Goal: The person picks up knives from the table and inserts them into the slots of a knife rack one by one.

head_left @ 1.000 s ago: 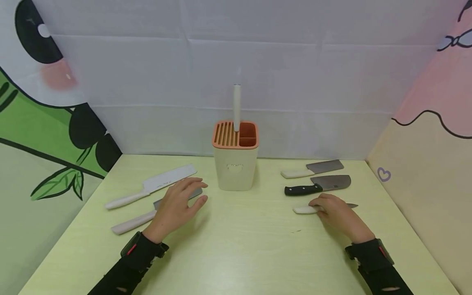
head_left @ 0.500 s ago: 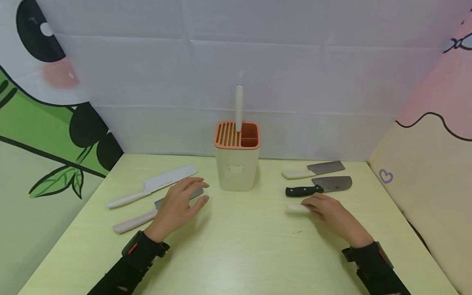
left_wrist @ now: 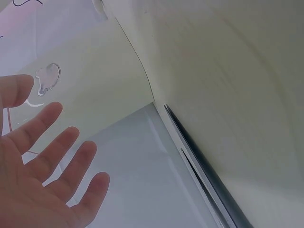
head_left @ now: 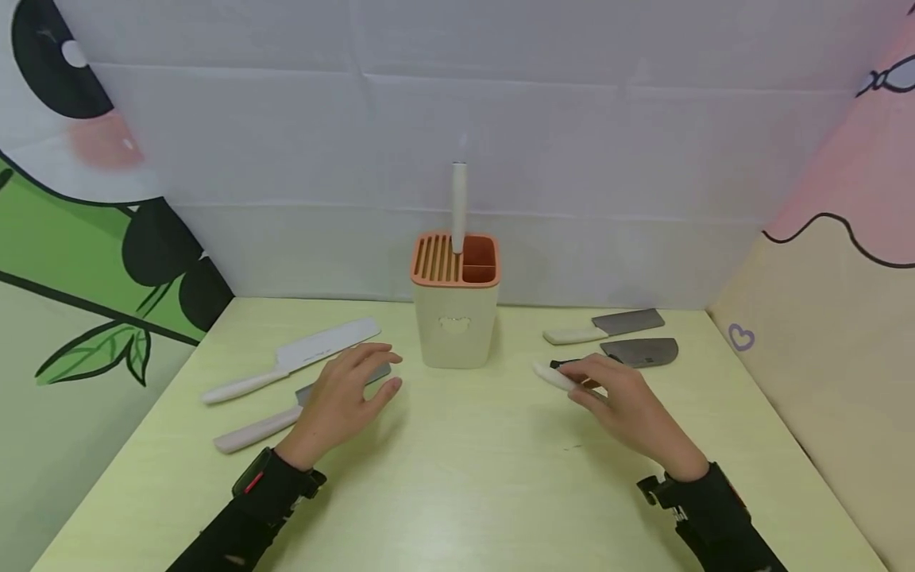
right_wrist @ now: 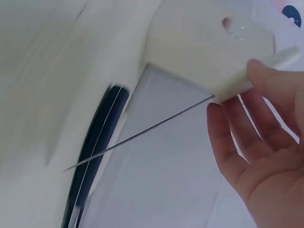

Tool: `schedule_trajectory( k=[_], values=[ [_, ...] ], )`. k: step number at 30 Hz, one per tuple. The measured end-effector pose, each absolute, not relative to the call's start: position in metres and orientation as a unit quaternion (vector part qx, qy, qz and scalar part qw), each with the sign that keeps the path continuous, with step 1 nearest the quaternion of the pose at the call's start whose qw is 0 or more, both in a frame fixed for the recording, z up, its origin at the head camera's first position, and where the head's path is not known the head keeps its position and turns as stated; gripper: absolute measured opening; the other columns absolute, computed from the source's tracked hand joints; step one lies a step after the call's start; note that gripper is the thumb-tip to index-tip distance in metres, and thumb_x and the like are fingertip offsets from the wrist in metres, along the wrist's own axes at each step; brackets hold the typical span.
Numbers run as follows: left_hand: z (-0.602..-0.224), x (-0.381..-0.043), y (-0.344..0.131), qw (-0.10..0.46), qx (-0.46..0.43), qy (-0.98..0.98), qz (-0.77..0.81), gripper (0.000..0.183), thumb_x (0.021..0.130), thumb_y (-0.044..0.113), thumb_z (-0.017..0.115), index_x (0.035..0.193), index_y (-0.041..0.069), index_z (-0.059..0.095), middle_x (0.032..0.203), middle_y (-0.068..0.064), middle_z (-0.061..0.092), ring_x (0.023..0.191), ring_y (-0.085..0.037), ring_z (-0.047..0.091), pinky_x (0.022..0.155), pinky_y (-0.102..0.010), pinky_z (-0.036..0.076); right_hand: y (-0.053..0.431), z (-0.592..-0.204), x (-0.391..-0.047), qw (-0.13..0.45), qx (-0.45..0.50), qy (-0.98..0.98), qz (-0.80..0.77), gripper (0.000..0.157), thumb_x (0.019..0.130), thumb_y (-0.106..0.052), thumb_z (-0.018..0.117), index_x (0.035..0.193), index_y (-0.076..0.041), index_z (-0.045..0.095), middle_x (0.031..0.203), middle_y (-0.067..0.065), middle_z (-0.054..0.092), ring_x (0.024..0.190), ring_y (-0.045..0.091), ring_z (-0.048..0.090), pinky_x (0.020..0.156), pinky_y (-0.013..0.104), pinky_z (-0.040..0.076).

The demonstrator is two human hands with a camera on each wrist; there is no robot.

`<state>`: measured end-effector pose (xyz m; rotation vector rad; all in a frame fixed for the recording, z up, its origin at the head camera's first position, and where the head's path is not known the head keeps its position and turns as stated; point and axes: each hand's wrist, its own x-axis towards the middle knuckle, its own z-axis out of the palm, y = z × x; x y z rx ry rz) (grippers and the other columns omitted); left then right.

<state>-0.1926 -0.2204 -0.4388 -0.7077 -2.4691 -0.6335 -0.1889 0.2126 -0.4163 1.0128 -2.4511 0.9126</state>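
Note:
My right hand (head_left: pixel 622 405) pinches the white handle of a small knife (head_left: pixel 554 376) between thumb and fingers, raised off the table. In the right wrist view, the thin blade of this knife (right_wrist: pixel 156 126) points away from the fingers, edge-on. Behind the hand lies a black-handled cleaver (head_left: pixel 643 352), its handle partly covered. The left hand (head_left: pixel 346 401) is held over a white-handled knife (head_left: pixel 260 430) with its fingers spread and relaxed, gripping nothing. In the left wrist view, the left palm and fingers (left_wrist: pixel 57 166) stand apart from the knives.
A cream knife block (head_left: pixel 457 326) with an orange slotted top stands at the back centre, one white-handled knife (head_left: pixel 459 206) upright in it. Another white-handled cleaver (head_left: pixel 329 342) lies on the left, and one (head_left: pixel 629 321) at the back right.
My right hand has lifted the small knife off the table and moved it left and slightly back, turning its handle toward the block. The left hand has stayed in place.

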Motion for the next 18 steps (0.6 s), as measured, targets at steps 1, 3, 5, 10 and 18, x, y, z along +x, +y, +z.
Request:
schedule_trajectory(
  k=[1,3,5,10,18],
  values=[
    [-0.439,-0.192,-0.221,0.245,-0.259,-0.905,-0.233,0.029,0.098,0.026,0.078,0.123,0.011,0.074,0.137,-0.015,0.066,0.130,-0.039,0.061,0.105,-0.063,0.048,0.208,-0.414,-0.189,0.164,0.351,-0.859,0.336,0.047,0.087,0.007,0.084,0.127,-0.013,0.072,0.115,-0.004,0.071,0.098,0.009,0.071,0.083,0.027,0.062],
    [-0.439,-0.192,-0.222,0.246,-0.259,-0.904,-0.234,0.029,0.098,0.026,0.078,0.123,0.011,0.074,0.137,-0.015,0.067,0.130,-0.039,0.061,0.106,-0.062,0.048,0.197,-0.411,-0.187,0.159,0.338,-0.854,0.362,0.047,0.088,0.004,0.083,0.129,-0.015,0.072,0.116,-0.006,0.071,0.101,0.009,0.071,0.087,0.029,0.062],
    [-0.439,-0.192,-0.223,0.245,-0.260,-0.904,-0.234,0.029,0.098,0.026,0.078,0.123,0.011,0.074,0.137,-0.015,0.067,0.130,-0.039,0.061,0.107,-0.062,0.048,0.187,-0.408,-0.186,0.153,0.327,-0.846,0.392,0.047,0.089,0.002,0.083,0.130,-0.017,0.071,0.116,-0.006,0.071,0.103,0.009,0.072,0.089,0.029,0.062],
    [-0.437,-0.193,-0.222,0.246,-0.261,-0.903,-0.234,0.030,0.098,0.026,0.078,0.123,0.010,0.075,0.136,-0.016,0.067,0.130,-0.039,0.061,0.107,-0.062,0.048,0.160,-0.401,-0.185,0.134,0.313,-0.814,0.470,0.045,0.090,0.005,0.081,0.130,-0.014,0.071,0.117,-0.001,0.071,0.104,0.013,0.073,0.091,0.029,0.062],
    [-0.436,-0.193,-0.222,0.244,-0.259,-0.905,-0.233,0.031,0.098,0.028,0.078,0.123,0.010,0.075,0.137,-0.015,0.067,0.130,-0.039,0.061,0.107,-0.063,0.048,0.125,-0.388,-0.184,0.118,0.310,-0.766,0.550,0.040,0.093,0.003,0.079,0.131,-0.009,0.070,0.120,0.005,0.071,0.109,0.020,0.073,0.093,0.033,0.062]
  ],
)
